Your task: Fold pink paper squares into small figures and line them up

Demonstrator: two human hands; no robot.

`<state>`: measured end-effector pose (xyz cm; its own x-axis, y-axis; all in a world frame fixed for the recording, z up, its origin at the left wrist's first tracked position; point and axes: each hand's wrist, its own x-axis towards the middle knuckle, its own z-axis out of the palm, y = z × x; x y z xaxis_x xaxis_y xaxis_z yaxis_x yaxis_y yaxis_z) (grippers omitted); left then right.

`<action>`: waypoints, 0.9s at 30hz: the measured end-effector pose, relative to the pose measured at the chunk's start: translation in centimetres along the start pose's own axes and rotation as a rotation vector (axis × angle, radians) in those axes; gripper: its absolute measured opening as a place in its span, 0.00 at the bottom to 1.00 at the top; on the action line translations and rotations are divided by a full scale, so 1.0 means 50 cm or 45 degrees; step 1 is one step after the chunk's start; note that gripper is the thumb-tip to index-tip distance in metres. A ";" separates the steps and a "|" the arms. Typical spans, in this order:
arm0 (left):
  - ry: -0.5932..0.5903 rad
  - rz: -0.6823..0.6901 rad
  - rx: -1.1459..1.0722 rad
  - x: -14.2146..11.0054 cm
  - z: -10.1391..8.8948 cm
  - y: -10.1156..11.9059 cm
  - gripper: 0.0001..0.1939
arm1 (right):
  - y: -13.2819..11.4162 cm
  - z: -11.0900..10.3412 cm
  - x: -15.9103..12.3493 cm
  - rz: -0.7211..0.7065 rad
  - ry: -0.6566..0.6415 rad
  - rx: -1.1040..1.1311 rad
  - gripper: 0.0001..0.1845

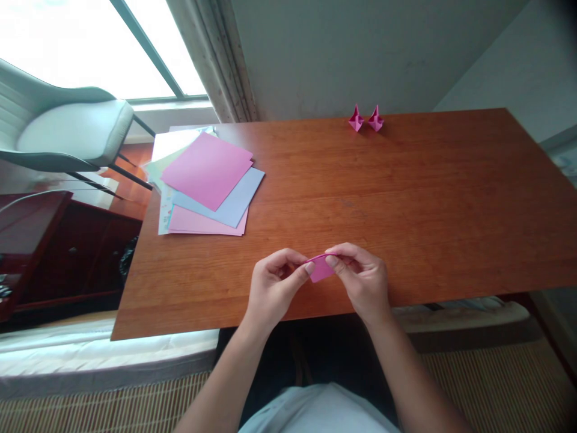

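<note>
Reaching forward past a pale cloth shirt [320, 415], two bare forearms ran over a dark lap to the near edge of a reddish-brown rectangular wooden table [406, 198]. Slatted tan matting [487, 385] showed beneath the near edge, on both sides of the person. Just inside that edge, the left hand [273, 285] and the right hand [365, 279] faced each other, with a small bright-pink folded piece of paper [321, 270] between them. The left thumb and forefinger pinched its left end, the other left fingers curled behind. The right thumb pressed on its face near the upper right corner, the right fingers bent in behind the top edge. The paper seemed to be held just above the wood, though its underside was hidden and contact could not be ruled out.

Farther off to the left lay overlapping flat sheets: pale-pink paper sheets [207, 222] nearest, then a grey-blue paper sheet [243, 192], with a square pink paper sheet [210, 168] on top. Near the table's far edge, two small pointed pink folded-paper figures [356, 120] stood side by side. Beyond rose a plain grey wall [338, 54], a patterned grey curtain [216, 54] and a bright window [81, 42].
</note>
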<state>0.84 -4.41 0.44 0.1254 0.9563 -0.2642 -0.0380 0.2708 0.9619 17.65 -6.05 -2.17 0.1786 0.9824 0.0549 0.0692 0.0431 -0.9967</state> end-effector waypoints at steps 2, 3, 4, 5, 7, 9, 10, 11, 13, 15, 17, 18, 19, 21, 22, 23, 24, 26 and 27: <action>0.010 -0.001 -0.012 0.000 0.002 -0.002 0.11 | 0.001 0.000 0.000 -0.004 -0.003 0.005 0.02; 0.011 -0.004 -0.014 0.000 0.002 -0.003 0.11 | 0.001 0.000 0.001 -0.005 -0.004 0.005 0.01; 0.012 -0.006 -0.010 0.000 0.003 -0.003 0.12 | 0.002 0.000 0.001 -0.005 -0.005 0.006 0.01; 0.009 -0.008 0.002 0.000 0.003 -0.002 0.12 | 0.002 0.000 0.001 -0.006 -0.006 0.007 0.01; -0.010 0.001 0.043 0.000 0.002 0.000 0.12 | 0.003 0.000 0.001 -0.003 -0.012 0.014 0.01; -0.040 0.031 0.093 0.000 0.000 0.003 0.12 | 0.004 0.000 0.001 0.002 -0.010 0.020 0.01; -0.054 0.051 0.118 0.000 -0.002 0.003 0.12 | 0.004 0.000 0.001 0.005 -0.009 0.023 0.02; -0.065 0.072 0.141 0.000 -0.004 0.002 0.12 | 0.004 0.000 0.001 0.006 -0.010 0.025 0.02; -0.071 0.108 0.180 0.001 -0.008 -0.002 0.12 | 0.005 0.000 0.001 0.007 -0.020 0.027 0.02; -0.055 0.133 0.200 0.001 -0.010 -0.008 0.12 | 0.004 0.000 0.001 0.008 -0.032 0.030 0.02; -0.039 0.145 0.214 0.001 -0.010 -0.013 0.13 | 0.004 0.001 0.002 0.021 -0.032 0.034 0.02; -0.039 0.148 0.220 0.001 -0.009 -0.014 0.12 | 0.004 0.001 0.002 0.032 -0.027 0.034 0.02; -0.048 0.151 0.225 0.001 -0.009 -0.015 0.12 | 0.004 0.001 0.003 0.042 -0.021 0.034 0.02; -0.083 0.159 0.226 0.001 -0.010 -0.014 0.12 | 0.005 0.001 0.003 0.064 -0.011 0.038 0.02; -0.099 0.167 0.225 0.001 -0.011 -0.013 0.11 | 0.006 0.001 0.002 0.073 -0.010 0.042 0.02; -0.107 0.177 0.224 0.001 -0.013 -0.011 0.11 | 0.007 0.001 0.002 0.081 -0.011 0.045 0.03; -0.107 0.185 0.227 0.001 -0.014 -0.009 0.12 | 0.007 0.001 0.002 0.090 -0.015 0.047 0.03; -0.095 0.196 0.238 0.001 -0.015 -0.006 0.12 | 0.005 0.001 0.003 0.107 -0.022 0.053 0.03; -0.091 0.195 0.242 0.001 -0.015 -0.005 0.13 | 0.003 0.000 0.005 0.119 -0.030 0.064 0.03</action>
<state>0.11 -4.33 0.13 0.2028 0.9724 -0.1154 0.1245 0.0913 0.9880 17.68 -5.80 -2.31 0.1589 0.9865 -0.0394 0.0042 -0.0406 -0.9992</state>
